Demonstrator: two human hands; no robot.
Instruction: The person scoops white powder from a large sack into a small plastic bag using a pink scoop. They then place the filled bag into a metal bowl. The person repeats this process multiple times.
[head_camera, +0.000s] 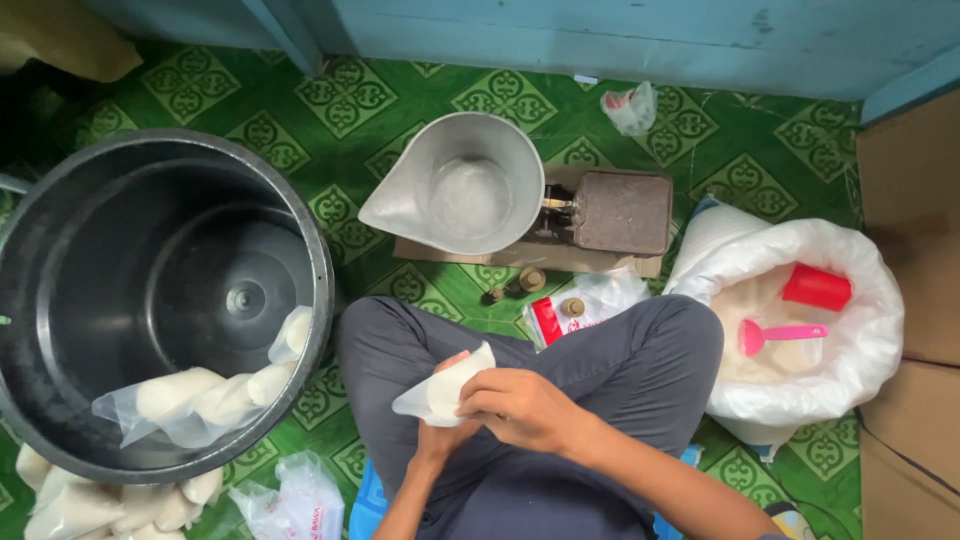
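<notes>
Here, seated cross-legged on the green patterned floor (330, 110), the person holds a small clear plastic bag of white powder (447, 387) over the lap, both hands closed on it. The left hand (437, 437) grips it from beneath, fingers wrapped round the lower part, while the right hand (515, 405) comes across from the right and pinches the bag's upper edge. It looks like the closing step on a filled bag; finishing it would call for a firm twist or knot at the neck with the lower hand keeping the powder steady. More filled bags (215, 395) lean inside the big black plastic tub (60, 230) at left. A metal scale with scoop pan (455, 185) stands ahead, and a white sack (860, 300) of powder with a pink scoop (775, 335) sits at right.
</notes>
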